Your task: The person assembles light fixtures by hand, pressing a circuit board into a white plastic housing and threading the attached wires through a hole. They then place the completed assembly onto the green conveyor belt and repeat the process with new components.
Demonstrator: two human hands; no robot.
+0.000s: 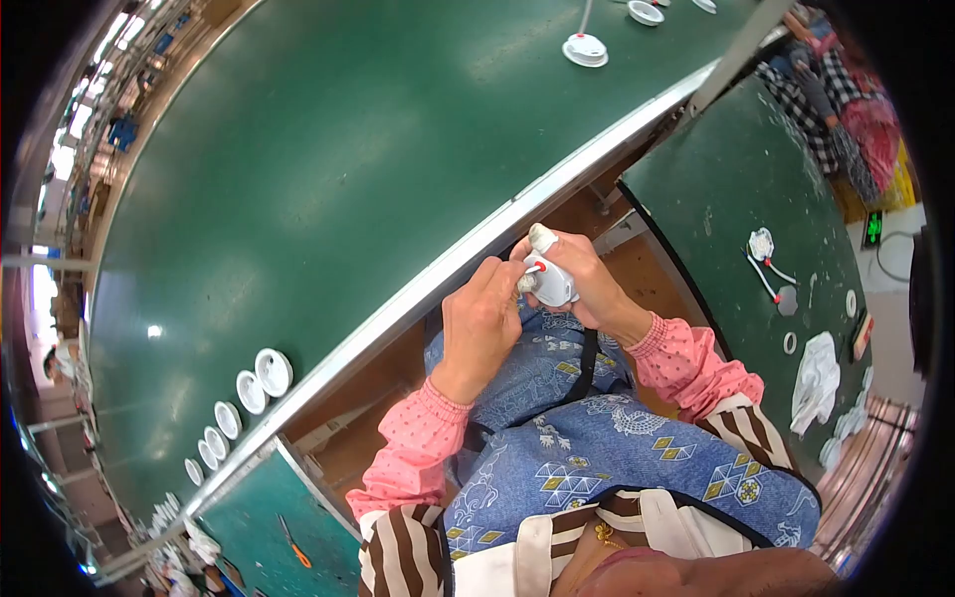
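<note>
My right hand is closed around a white round plastic housing, held above my lap. A short white wire with a red collar shows at the housing's edge. My left hand is closed in a pinch at that wire, its fingertips against the housing. White wrapping covers a fingertip of the right hand, and a pale covering shows at the left fingertips. The fingers partly hide the housing and the wire's end.
A metal-edged green table lies ahead, with several white round shells along its near edge and a wired white housing farther back. On the right side table are wired parts and a white cloth. Orange-handled scissors lie lower left.
</note>
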